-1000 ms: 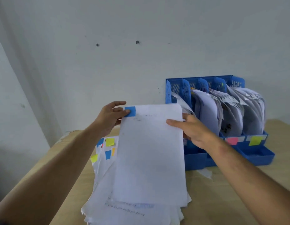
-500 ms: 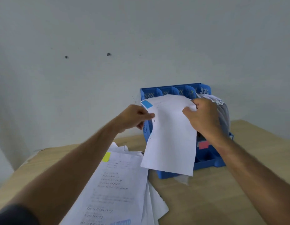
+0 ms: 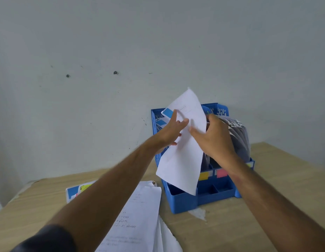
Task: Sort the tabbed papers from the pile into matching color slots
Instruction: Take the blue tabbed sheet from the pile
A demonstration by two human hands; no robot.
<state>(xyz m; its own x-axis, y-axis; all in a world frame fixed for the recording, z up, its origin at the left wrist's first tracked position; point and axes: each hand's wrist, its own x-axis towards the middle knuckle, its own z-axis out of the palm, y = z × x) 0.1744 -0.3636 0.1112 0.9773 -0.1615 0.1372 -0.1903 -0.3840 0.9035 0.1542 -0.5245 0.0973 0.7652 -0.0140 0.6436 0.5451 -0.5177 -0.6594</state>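
I hold a white paper (image 3: 183, 157) with a blue tab (image 3: 168, 112) at its top left corner, tilted over the left end of the blue slotted file rack (image 3: 183, 201). My left hand (image 3: 170, 132) grips its left edge just below the tab, thumb on the front. At the right edge my right hand (image 3: 212, 137) pinches the sheet, with its fingers behind. The paper's lower corner hangs in front of the leftmost slot. Yellow (image 3: 203, 176) and pink (image 3: 221, 172) labels mark slots further right. The pile of papers (image 3: 140, 215) lies on the table under my left arm.
The rack's right slots hold curved stacks of filed papers (image 3: 238, 135). A blue sheet with yellow tabs (image 3: 79, 190) lies left of the pile. The wooden table (image 3: 267, 206) meets a grey wall behind the rack. A paper scrap (image 3: 199, 213) lies in front of the rack.
Both hands lifted the blue-tabbed paper off the pile and carried it right to the rack. It now tilts over the leftmost slot, and my right hand has slid down its right edge.
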